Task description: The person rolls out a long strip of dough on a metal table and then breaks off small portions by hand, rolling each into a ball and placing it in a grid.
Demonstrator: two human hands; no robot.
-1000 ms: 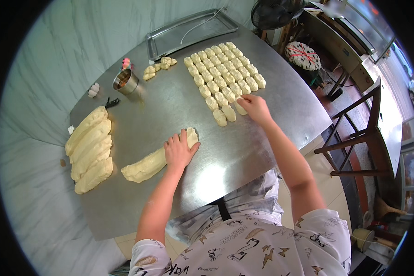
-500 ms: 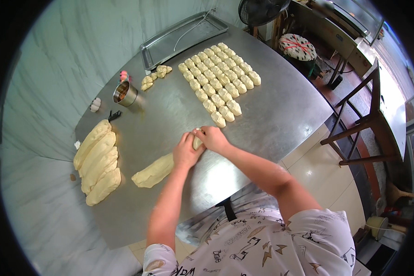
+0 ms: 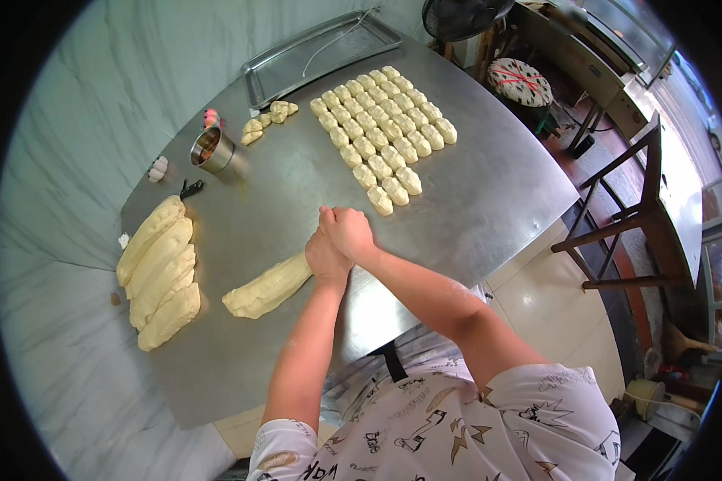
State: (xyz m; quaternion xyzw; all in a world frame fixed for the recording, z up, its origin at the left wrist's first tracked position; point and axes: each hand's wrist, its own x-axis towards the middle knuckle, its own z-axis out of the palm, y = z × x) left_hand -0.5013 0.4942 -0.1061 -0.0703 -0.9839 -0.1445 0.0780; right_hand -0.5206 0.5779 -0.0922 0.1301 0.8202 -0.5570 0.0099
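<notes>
A pale dough log (image 3: 269,287) lies on the metal table, and its right end runs under my left hand (image 3: 326,258). The fingers of that hand are closed round this end. My right hand (image 3: 348,232) presses against the left one from above and to the right, its fingers folded. What lies inside the right hand is hidden. Beyond my hands, small dough pieces (image 3: 383,120) stand in close rows. Several thick dough logs (image 3: 162,276) rest side by side at the table's left.
A steel cup (image 3: 214,150) stands near the wall, with small dough scraps (image 3: 269,119) beyond it. A metal tray (image 3: 257,94) sits at the back edge. A black-handled tool (image 3: 191,189) lies by the logs. A wooden table (image 3: 658,208) is at the right.
My right hand has closed over my left, hiding the bit of dough that showed between them. The whole view has shifted slightly.
</notes>
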